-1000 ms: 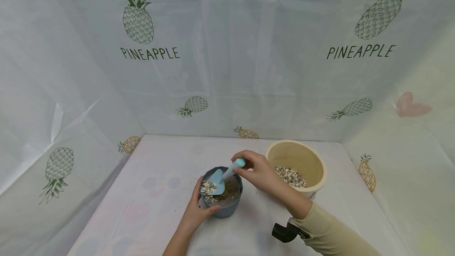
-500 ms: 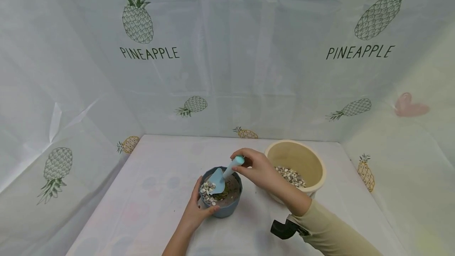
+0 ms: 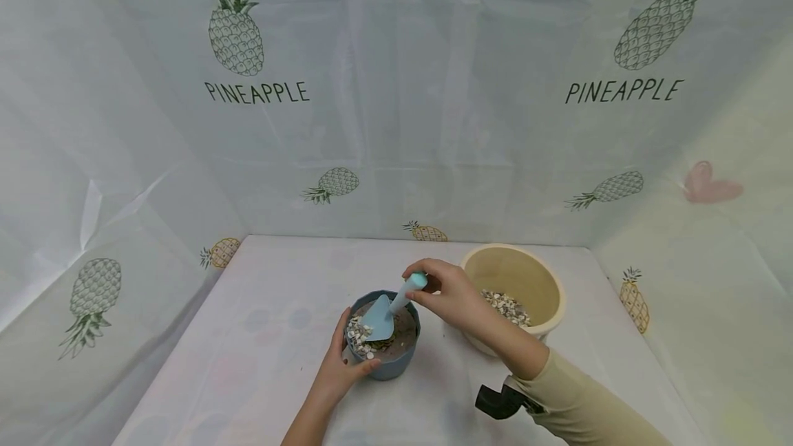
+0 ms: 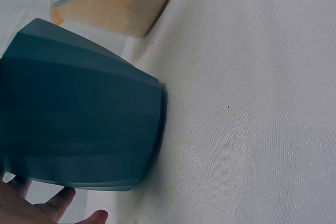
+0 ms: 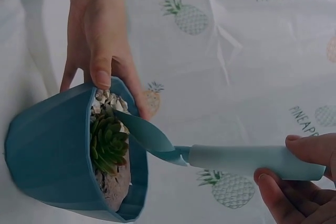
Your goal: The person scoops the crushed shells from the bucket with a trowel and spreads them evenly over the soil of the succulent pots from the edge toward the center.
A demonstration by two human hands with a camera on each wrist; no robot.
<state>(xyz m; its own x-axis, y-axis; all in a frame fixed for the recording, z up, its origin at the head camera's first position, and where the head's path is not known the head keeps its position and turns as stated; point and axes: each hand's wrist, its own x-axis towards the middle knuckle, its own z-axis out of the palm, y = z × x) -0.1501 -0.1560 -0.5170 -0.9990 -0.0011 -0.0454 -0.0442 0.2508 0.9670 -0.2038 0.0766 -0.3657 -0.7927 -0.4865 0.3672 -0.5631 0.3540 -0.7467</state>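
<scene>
A blue faceted flowerpot [image 3: 390, 368] stands on the covered table. Inside it, a green succulent [image 5: 109, 142] grows in soil, with pale pebbles [image 5: 105, 98] heaped on the side by the left hand. My left hand [image 3: 337, 372] grips the pot's left side, thumb over the near rim and fingers round the outside. By its handle my right hand [image 3: 447, 292] pinches a light-blue trowel [image 3: 381, 319] above the pot. The blade tilts down to the pebbles, its tip at or touching them. In the head view the blade hides most of the succulent.
Behind and right of the flowerpot stands a larger cream pot [image 3: 551, 325], part filled with pebbles [image 3: 506, 306]. My right forearm passes in front of it. A black wrist mount [image 3: 495, 402] juts from the right sleeve. White pineapple-print sheeting [image 3: 396, 122] walls the table's back and sides.
The trowel blade has dipped slightly toward the left, and the pebbles near its tip have shifted a little. My left hand keeps its hold on the flowerpot.
</scene>
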